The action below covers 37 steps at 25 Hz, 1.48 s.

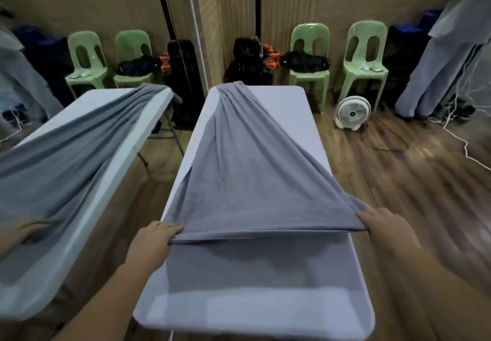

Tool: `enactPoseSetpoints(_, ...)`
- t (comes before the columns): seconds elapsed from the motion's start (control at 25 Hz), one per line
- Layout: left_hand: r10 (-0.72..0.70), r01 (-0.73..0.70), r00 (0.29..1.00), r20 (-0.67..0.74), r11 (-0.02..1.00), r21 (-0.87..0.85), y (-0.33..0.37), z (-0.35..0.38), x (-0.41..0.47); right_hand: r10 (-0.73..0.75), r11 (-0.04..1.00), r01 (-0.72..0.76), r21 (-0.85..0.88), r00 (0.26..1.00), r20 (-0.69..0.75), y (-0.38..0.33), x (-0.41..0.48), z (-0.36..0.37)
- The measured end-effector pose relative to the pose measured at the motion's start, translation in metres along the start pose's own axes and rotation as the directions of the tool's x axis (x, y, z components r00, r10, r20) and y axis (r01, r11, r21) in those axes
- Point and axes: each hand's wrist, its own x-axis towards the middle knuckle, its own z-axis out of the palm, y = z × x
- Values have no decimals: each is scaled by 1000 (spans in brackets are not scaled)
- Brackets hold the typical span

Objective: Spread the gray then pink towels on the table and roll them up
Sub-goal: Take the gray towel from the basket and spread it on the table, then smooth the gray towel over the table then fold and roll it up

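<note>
A gray towel (247,176) stretches lengthwise over the long white table (255,311). Its far end is bunched at the table's far edge, and its near edge is lifted above the tabletop. My left hand (152,242) is shut on the near left corner. My right hand (385,227) is shut on the near right corner. The cloth is pulled taut between my hands, casting a shadow on the table below. No pink towel is in view.
A mirror on the left reflects the table, towel and a hand (24,231). Green plastic chairs (365,56) with dark bags line the back wall. A white fan (352,112) and cables lie on the wooden floor at right. A person in grey (449,56) stands far right.
</note>
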Motion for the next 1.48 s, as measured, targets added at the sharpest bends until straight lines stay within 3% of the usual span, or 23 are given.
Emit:
enactPoseSetpoints(0.24,-132,117,980,150,987,106,2,33,-76,-34,999,26,44,981,193,-3,-105,43)
enactPoseSetpoints(0.48,-207,220,955,214,975,-39,-12,54,-157,-108,975,68,213,978,180,-8,-167,43)
enactPoseSetpoints(0.72,-210,230,944,254,972,-53,-5,57,-208,-232,967,197,161,942,242,-6,-207,48)
enactPoseSetpoints(0.84,-205,222,961,185,972,-77,-8,56,-220,-302,946,276,169,941,151,-14,-206,41)
enactPoseSetpoints(0.92,-170,173,985,34,971,-167,-12,52,-203,-342,919,329,217,939,28,-30,-184,32)
enactPoseSetpoints(1.04,-217,184,968,-126,956,-228,-26,38,-133,-236,938,231,260,972,-11,-64,-121,13)
enactPoseSetpoints(1.16,-298,289,953,-55,948,-133,-53,36,-39,-77,957,72,282,997,6,-89,-38,22)
enactPoseSetpoints(1.36,-49,48,998,-47,998,-32,-28,49,91,82,977,-106,186,988,134,-104,58,64)
enactPoseSetpoints(1.48,127,-130,990,-54,990,-56,27,51,142,69,983,-93,159,986,149,-121,100,78)
